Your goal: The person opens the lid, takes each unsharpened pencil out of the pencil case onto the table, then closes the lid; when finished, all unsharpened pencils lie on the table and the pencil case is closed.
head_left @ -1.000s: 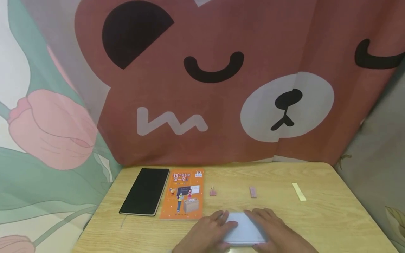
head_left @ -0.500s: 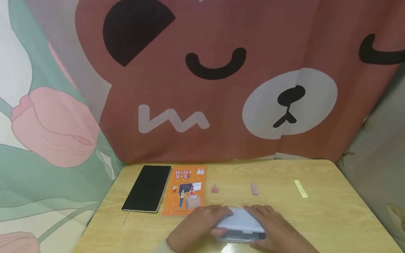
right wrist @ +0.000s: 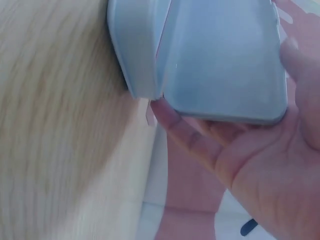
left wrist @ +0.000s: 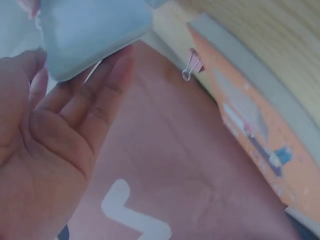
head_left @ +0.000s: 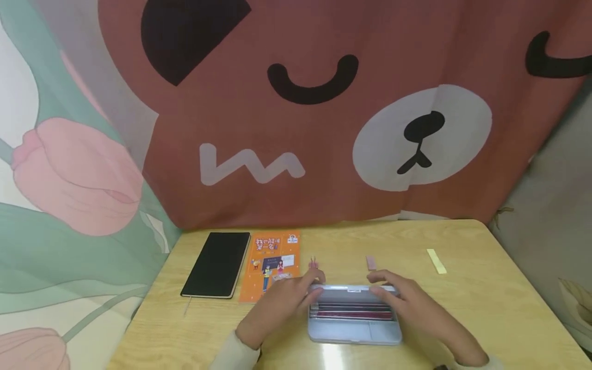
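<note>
A pale blue pencil case (head_left: 339, 333) lies on the table with its lid raised toward the back. Inside lie several dark and reddish pencils (head_left: 353, 312). My left hand (head_left: 287, 300) holds the lid's left side, thumb in front and fingers behind. On the right side, my right hand (head_left: 409, 297) holds the lid the same way. The left wrist view shows the lid (left wrist: 95, 32) against the left fingers. In the right wrist view, the lid (right wrist: 225, 60) stands apart from the case's lower half (right wrist: 132, 47), with a fingertip near the hinge.
To the left lie a black notebook (head_left: 216, 264) and an orange book (head_left: 270, 262). Behind the case sit a pink binder clip (head_left: 313, 262), a small mauve block (head_left: 371, 263) and a yellow strip (head_left: 437, 261). A bear-printed curtain (head_left: 259, 118) hangs at the back edge.
The pencil case was closed, then its lid lifted slightly; now it is tipped well back, showing the pencils. Both hands have moved away from me with the lid.
</note>
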`<state>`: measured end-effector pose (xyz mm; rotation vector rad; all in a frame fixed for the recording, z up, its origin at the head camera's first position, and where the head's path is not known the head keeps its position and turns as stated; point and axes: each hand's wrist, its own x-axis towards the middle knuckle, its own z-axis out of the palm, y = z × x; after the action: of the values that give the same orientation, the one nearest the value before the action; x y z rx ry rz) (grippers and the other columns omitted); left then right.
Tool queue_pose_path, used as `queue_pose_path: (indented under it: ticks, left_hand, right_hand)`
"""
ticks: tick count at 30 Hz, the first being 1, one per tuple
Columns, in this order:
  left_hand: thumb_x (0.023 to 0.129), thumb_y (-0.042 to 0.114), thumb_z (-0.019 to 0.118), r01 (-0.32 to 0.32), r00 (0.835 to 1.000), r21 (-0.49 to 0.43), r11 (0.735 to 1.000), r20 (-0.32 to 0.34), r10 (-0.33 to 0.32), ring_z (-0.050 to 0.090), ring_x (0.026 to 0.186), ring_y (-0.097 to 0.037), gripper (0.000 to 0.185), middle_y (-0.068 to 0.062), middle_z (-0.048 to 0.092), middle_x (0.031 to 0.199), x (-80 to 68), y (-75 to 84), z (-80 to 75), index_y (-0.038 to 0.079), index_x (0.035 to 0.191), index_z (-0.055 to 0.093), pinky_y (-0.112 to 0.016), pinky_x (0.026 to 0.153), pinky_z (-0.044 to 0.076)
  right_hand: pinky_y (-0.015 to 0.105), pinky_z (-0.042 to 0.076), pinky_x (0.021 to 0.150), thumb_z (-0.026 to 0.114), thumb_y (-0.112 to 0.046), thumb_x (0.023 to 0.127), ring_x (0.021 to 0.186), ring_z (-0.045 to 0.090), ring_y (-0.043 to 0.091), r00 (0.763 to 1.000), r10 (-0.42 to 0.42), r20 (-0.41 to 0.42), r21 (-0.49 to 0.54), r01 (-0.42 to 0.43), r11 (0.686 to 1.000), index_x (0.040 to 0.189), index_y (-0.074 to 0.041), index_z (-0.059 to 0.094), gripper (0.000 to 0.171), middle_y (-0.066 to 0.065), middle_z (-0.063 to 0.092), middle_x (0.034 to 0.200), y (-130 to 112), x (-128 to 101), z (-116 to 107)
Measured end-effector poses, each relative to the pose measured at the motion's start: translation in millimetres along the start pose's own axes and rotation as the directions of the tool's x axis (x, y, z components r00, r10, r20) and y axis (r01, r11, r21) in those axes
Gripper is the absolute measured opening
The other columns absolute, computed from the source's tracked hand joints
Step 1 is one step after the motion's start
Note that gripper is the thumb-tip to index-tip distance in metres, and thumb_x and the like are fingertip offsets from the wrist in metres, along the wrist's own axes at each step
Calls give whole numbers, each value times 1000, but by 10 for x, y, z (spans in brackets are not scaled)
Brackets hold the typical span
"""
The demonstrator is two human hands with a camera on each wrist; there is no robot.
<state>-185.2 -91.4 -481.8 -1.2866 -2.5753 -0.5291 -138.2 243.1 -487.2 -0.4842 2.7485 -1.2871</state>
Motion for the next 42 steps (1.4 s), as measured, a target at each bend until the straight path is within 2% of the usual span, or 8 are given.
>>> queue_pose_path:
  ticks: [5,8,12,17,22,28,36,42]
  left_hand:
    - [101,16,71,9,999,-47,999,-32,-10,48,70,-2,17,12,57,80,-59,-25,-150,20,96,54,-15,58,36]
    - [93,23,78,51,998,-71,996,25,-49,68,90,-9,22,7,75,99,-119,12,-185,23,87,57,-17,60,41]
    - [93,39,88,101,988,-3,995,121,-100,71,127,-28,32,-10,71,148,-140,81,-106,25,114,69,-37,78,61]
    - [80,55,96,181,959,118,976,201,-202,59,143,-42,93,-16,60,154,-148,111,56,32,159,51,-62,109,56]
    - [72,60,98,210,950,170,963,195,-242,51,149,-50,116,-21,52,159,-152,118,104,35,170,42,-68,117,49]
    - [73,62,96,193,950,160,968,216,-225,47,153,-51,117,-18,54,157,-162,113,91,33,172,41,-70,119,46]
    - [78,62,92,216,933,130,968,264,-244,39,159,-52,115,-18,46,170,-173,59,103,37,174,35,-70,124,41]
    - [78,63,91,212,935,137,968,259,-241,40,158,-54,114,-19,45,171,-195,65,98,35,174,37,-70,123,41]
  right_hand:
    - [30,59,88,62,-31,114,104,66,12,998,-66,-7,22,66,998,118,-20,69,13,-1,74,116,-11,152,-41]
    - [40,60,97,63,-29,114,116,67,19,996,-90,11,30,90,996,111,-22,68,9,-2,75,116,12,207,-68]
    - [59,56,110,62,-29,114,139,63,40,998,-68,11,54,67,996,108,-21,69,13,9,76,131,76,265,-107]
    - [68,46,119,61,-33,115,151,51,53,1000,-23,-11,57,23,998,111,-18,75,22,26,64,153,99,394,-100]
    - [66,53,113,65,-36,112,134,67,43,993,5,-119,-30,-9,1000,126,-8,75,33,18,73,139,42,475,-42]
    - [45,56,86,89,-30,95,102,64,23,898,-172,-406,-326,34,945,99,-13,67,28,3,67,107,-135,369,61]
    - [28,56,73,87,-18,94,79,57,0,934,-344,100,-463,350,814,96,-20,81,7,-15,67,86,-207,257,334]
    - [28,52,70,89,-15,91,75,53,3,932,-340,130,-567,351,745,97,-22,85,10,-12,63,82,-137,249,513]
